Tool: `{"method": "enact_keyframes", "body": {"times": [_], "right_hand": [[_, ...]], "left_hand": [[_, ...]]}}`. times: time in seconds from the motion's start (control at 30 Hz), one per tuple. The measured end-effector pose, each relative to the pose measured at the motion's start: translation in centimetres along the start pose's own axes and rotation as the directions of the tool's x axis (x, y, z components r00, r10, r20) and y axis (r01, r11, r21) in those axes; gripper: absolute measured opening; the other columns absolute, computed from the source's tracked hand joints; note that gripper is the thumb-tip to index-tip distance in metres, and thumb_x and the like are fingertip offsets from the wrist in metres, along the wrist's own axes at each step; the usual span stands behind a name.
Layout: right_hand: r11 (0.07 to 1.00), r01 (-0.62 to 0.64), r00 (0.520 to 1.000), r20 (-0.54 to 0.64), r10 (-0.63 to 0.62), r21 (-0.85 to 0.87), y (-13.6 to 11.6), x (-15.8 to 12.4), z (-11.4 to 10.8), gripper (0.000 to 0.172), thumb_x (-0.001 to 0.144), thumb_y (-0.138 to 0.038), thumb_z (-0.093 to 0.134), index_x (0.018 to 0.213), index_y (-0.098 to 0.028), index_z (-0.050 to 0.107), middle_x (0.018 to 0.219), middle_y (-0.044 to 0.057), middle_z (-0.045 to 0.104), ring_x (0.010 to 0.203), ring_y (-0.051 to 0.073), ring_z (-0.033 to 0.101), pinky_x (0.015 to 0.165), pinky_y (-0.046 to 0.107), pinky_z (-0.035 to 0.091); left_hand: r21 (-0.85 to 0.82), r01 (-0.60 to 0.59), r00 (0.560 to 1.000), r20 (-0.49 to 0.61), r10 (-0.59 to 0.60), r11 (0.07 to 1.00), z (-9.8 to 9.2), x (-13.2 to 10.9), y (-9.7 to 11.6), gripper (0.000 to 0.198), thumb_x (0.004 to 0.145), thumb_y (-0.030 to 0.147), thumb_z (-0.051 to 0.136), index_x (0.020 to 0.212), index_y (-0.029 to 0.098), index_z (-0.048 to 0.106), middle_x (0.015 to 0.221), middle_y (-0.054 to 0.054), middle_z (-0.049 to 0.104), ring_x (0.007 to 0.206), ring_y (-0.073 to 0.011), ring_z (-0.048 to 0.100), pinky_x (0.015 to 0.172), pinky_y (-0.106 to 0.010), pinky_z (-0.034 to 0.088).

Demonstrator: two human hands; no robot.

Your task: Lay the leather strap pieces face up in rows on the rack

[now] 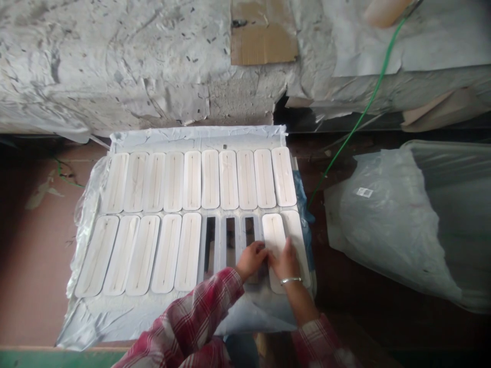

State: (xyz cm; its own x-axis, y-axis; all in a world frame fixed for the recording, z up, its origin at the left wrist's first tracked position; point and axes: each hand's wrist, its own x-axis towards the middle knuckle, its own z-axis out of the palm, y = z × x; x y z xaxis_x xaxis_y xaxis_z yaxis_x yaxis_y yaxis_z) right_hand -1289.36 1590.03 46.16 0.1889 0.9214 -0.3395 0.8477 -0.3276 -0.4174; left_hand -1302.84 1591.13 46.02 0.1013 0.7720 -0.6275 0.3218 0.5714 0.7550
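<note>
My left hand (251, 261) is closed, its fingertips pinched together at the left edge of a white rounded strip (274, 230) with a thin lengthwise line. My right hand (286, 263), with a bracelet at the wrist, lies over that strip. Its fingers are bent in to meet the left fingertips; what is between them is too small to make out. Another white strip (297, 230) lies partly under my right hand. To the left of my hands, three slots (230, 235) in the tray (161, 305) show dark openings. Two rows of similar strips (192, 250) fill other places.
Behind the tray runs a ledge (134, 61) covered in stained, crumpled sheeting, with a piece of cardboard (264, 36) on it. A green cord (368, 105) hangs down at the right. Further right stands a large container (452, 168) lined with translucent plastic (391, 220).
</note>
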Motion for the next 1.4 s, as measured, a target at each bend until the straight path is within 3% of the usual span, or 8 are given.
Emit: {"method": "enact_keyframes", "body": {"times": [0.17, 0.3, 0.5, 0.8, 0.9, 1.1, 1.27, 1.4], "right_hand": [[0.991, 0.083, 0.996, -0.051, -0.078, 0.107, 1.1, 1.7, 2.0, 0.062, 0.082, -0.034, 0.044, 0.133, -0.001, 0.032, 0.125, 0.023, 0.047, 0.116, 0.029, 0.045, 0.096, 0.043, 0.039], [0.998, 0.036, 0.997, 0.072, -0.033, -0.048, 0.1, 1.2, 0.7, 0.055, 0.086, -0.025, 0.039, 0.134, 0.001, 0.033, 0.118, 0.023, 0.05, 0.108, 0.027, 0.05, 0.091, 0.037, 0.041], [0.956, 0.055, 0.984, 0.181, -0.002, -0.288, -0.7, 0.5, -2.3, 0.05, 0.085, -0.024, 0.049, 0.133, -0.015, 0.043, 0.105, 0.014, 0.055, 0.094, 0.026, 0.054, 0.076, 0.033, 0.04], [0.988, -0.141, 0.964, 0.218, 0.152, -0.068, 3.1, -2.5, -2.2, 0.021, 0.082, -0.016, 0.053, 0.103, -0.013, 0.055, 0.09, 0.005, 0.06, 0.082, 0.014, 0.053, 0.069, 0.023, 0.034], [0.989, -0.134, 0.965, 0.219, 0.145, -0.065, 3.4, -3.0, -2.0, 0.008, 0.082, -0.015, 0.052, 0.089, -0.015, 0.057, 0.089, 0.004, 0.058, 0.08, 0.013, 0.051, 0.067, 0.023, 0.032], [0.987, -0.094, 0.967, 0.223, 0.122, -0.134, 3.4, -3.2, -1.8, 0.009, 0.085, -0.019, 0.052, 0.091, -0.016, 0.058, 0.09, 0.005, 0.058, 0.081, 0.015, 0.052, 0.064, 0.025, 0.032], [0.968, -0.026, 0.985, 0.161, 0.068, -0.249, 2.6, -4.1, -1.6, 0.017, 0.088, -0.019, 0.045, 0.094, -0.016, 0.061, 0.094, 0.01, 0.059, 0.088, 0.021, 0.053, 0.067, 0.03, 0.037], [0.973, 0.036, 0.999, -0.001, -0.037, -0.228, 2.6, -7.0, 0.1, 0.032, 0.091, -0.016, 0.034, 0.11, -0.017, 0.06, 0.112, 0.012, 0.058, 0.105, 0.025, 0.049, 0.086, 0.04, 0.039]], "left_hand": [[0.034, 0.072, 0.993, 0.086, -0.075, 0.997, -0.8, 3.0, 0.3, 0.026, 0.08, 0.036, 0.058, 0.085, 0.011, 0.062, 0.069, -0.004, 0.063, 0.058, -0.0122, 0.059, 0.054, -0.023, 0.05], [0.11, 0.09, 0.991, 0.088, -0.1, 0.99, -0.9, 3.4, -0.1, 0.034, 0.078, 0.044, 0.058, 0.071, 0.011, 0.061, 0.057, -0.003, 0.059, 0.051, -0.0122, 0.057, 0.05, -0.022, 0.048], [0.299, 0.063, 0.997, 0.024, -0.074, 0.952, -0.7, 3.4, 0.7, 0.026, 0.08, 0.034, 0.054, 0.068, 0.013, 0.063, 0.053, -0.004, 0.06, 0.053, -0.0138, 0.058, 0.056, -0.024, 0.047], [0.517, 0.035, 0.996, 0.047, -0.069, 0.855, -0.9, 2.9, 2.9, 0.026, 0.08, 0.029, 0.048, 0.066, 0.012, 0.063, 0.055, -0.006, 0.062, 0.051, -0.013, 0.058, 0.055, -0.022, 0.045], [0.593, 0.01, 0.997, 0.053, -0.051, 0.805, -0.9, 2.9, 3.5, 0.026, 0.079, 0.028, 0.05, 0.064, 0.012, 0.063, 0.054, -0.006, 0.061, 0.055, -0.0138, 0.059, 0.061, -0.023, 0.046], [0.687, -0.011, 0.992, 0.099, -0.078, 0.727, -0.7, 3.1, 4.1, 0.022, 0.081, 0.024, 0.048, 0.071, 0.01, 0.063, 0.056, -0.005, 0.061, 0.049, -0.0111, 0.057, 0.058, -0.022, 0.045], [0.791, -0.027, 0.997, 0.069, -0.046, 0.611, -0.7, 2.7, 5.0, 0.022, 0.082, 0.03, 0.053, 0.079, 0.011, 0.064, 0.077, -0.012, 0.065, 0.076, -0.0218, 0.063, 0.072, -0.031, 0.048], [0.897, -0.24, 0.96, 0.164, 0.225, 0.371, -0.6, 2.1, 5.5, 0.033, 0.084, 0.028, 0.053, 0.114, 0.014, 0.055, 0.121, -0.017, 0.054, 0.116, -0.0304, 0.046, 0.095, -0.043, 0.038]]}}
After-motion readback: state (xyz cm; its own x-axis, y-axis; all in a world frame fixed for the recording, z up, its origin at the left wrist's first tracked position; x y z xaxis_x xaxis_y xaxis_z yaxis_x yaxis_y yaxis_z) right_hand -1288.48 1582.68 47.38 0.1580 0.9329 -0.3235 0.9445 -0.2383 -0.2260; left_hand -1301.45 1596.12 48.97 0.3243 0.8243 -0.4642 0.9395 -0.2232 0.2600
